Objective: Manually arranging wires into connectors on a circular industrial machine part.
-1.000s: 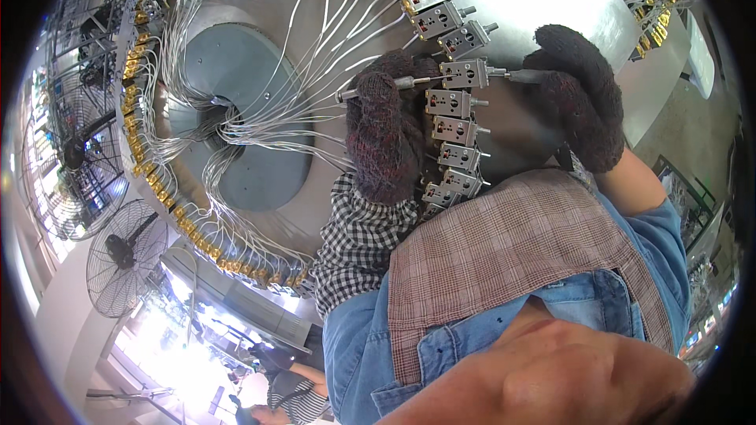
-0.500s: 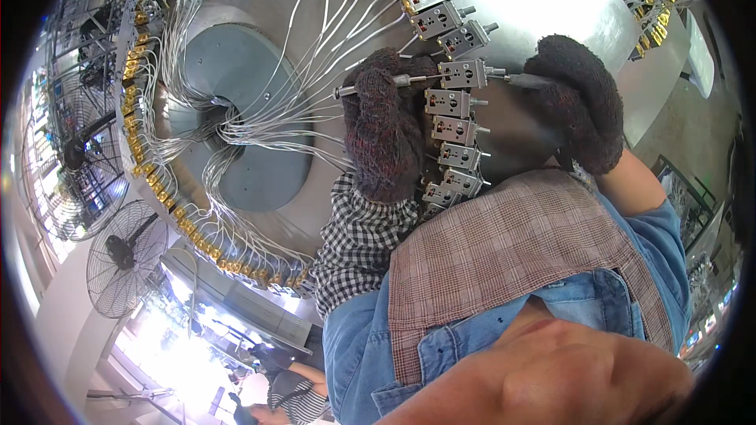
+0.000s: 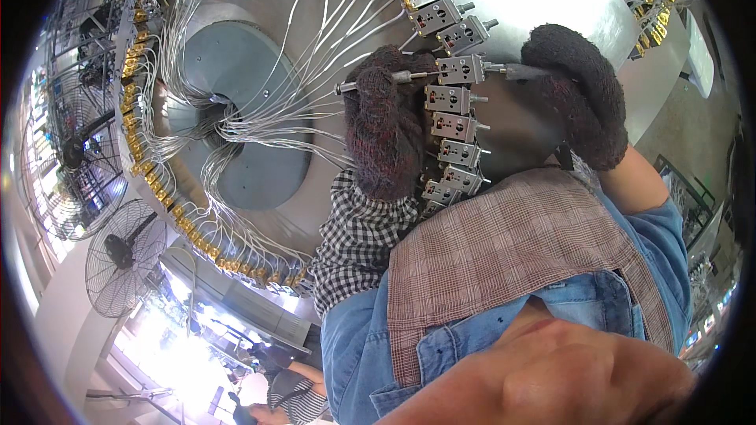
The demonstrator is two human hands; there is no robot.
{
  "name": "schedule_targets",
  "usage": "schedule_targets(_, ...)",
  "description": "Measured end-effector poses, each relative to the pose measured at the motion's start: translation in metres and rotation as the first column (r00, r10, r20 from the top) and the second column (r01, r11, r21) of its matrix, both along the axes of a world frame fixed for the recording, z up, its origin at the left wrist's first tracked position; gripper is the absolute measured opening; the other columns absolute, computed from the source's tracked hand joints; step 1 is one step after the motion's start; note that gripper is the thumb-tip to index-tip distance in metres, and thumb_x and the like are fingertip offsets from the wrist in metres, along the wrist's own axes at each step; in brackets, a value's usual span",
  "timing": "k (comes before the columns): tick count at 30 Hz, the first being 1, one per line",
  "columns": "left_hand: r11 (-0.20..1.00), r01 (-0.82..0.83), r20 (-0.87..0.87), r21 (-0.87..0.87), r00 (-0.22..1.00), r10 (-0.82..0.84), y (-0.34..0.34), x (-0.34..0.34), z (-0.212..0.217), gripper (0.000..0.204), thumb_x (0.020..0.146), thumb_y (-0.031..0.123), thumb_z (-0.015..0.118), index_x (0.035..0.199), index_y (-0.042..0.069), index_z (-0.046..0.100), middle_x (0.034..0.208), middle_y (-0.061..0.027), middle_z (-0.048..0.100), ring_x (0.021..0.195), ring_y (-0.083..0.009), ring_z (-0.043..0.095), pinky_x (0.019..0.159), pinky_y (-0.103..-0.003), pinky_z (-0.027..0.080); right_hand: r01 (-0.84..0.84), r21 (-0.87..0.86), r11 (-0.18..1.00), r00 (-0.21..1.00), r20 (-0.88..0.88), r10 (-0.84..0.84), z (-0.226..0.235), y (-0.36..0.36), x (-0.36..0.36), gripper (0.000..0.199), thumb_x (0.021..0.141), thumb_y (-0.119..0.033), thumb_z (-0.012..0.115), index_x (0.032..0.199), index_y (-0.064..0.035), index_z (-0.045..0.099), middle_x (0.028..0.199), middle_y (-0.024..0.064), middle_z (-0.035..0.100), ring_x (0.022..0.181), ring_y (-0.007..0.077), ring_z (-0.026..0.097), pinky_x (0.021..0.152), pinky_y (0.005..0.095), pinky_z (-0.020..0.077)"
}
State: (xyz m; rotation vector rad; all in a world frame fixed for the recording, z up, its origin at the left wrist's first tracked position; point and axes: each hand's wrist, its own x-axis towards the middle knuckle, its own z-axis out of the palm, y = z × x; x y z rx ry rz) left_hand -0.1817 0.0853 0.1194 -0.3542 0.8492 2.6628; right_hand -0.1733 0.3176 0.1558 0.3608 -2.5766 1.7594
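My left hand [image 3: 384, 130], in a dark knitted glove, is closed around a slim metal screwdriver-like tool [image 3: 402, 77]. The thin tip of that tool reaches the left side of a small silver metal box [image 3: 461, 70] with a round hole and a shaft. On the right, my right hand [image 3: 583, 98], gloved alike, curls around a grey tapered tool [image 3: 521, 72] whose end meets the box's shaft. Its fingers are partly hidden by the glove's bulk. Similar metal boxes [image 3: 448, 100] stand in a curved row above and below.
White wires [image 3: 276, 135] run from the boxes to the hub of a large round metal table [image 3: 276, 228]. Brass-coloured parts [image 3: 189, 228] line its far left rim. A grey disc [image 3: 260, 181] lies at the centre. A floor fan [image 3: 118, 256] and another person [image 3: 295, 393] are at lower left.
The box between my hands and both tools have shifted very slightly upward in the picture. My right glove has turned a little. Both hands keep their hold.
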Motion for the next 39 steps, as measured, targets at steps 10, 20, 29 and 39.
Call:
schedule_targets(10,0.997,-0.009,-0.046,-0.073,0.999,0.006,0.005,-0.001,0.008,0.038,0.096,0.036,0.045,0.113,0.003,0.051,0.108,-0.0185,0.058,0.093,-0.0288,0.061,0.072,-0.04,0.056,-0.037,0.177,0.983,0.986,-0.152,0.064,-0.007,0.011,0.001,0.028,0.088,-0.011,0.05,0.113,0.0021,0.056,0.111,0.0155,0.062,0.11,0.0315,0.055,0.098,0.0423,0.0391)
schedule_targets(20,0.998,-0.034,0.014,-0.054,0.999,0.034,0.009,-0.002,0.008,0.04,0.096,0.039,0.044,0.11,0.002,0.051,0.103,-0.0168,0.06,0.091,-0.0276,0.062,0.072,-0.039,0.055,-0.051,0.234,0.971,0.996,-0.058,0.066,0.002,0.006,-0.006,0.03,0.089,-0.016,0.052,0.113,0.0014,0.057,0.109,0.0139,0.063,0.112,0.0302,0.054,0.101,0.042,0.0368)
schedule_targets(29,0.976,-0.067,-0.024,-0.207,0.998,0.064,0.01,-0.004,0.001,0.043,0.096,0.04,0.043,0.106,-0.001,0.052,0.1,-0.0155,0.061,0.09,-0.0262,0.062,0.073,-0.038,0.054,-0.027,0.271,0.962,0.99,-0.124,0.062,-0.005,0.011,-0.003,0.028,0.089,-0.011,0.054,0.113,0.0028,0.057,0.112,0.0152,0.062,0.108,0.0301,0.056,0.096,0.0406,0.0413)
schedule_targets(39,0.992,0.029,0.069,-0.125,0.997,-0.021,0.003,-0.005,0.002,0.043,0.095,0.042,0.044,0.107,0.001,0.052,0.1,-0.0139,0.061,0.09,-0.0241,0.062,0.07,-0.035,0.055,-0.038,0.262,0.964,0.999,-0.015,0.043,0.011,-0.002,-0.002,0.028,0.091,-0.007,0.049,0.116,0.0024,0.054,0.113,0.0163,0.059,0.1,0.0271,0.06,0.089,0.0365,0.0468)
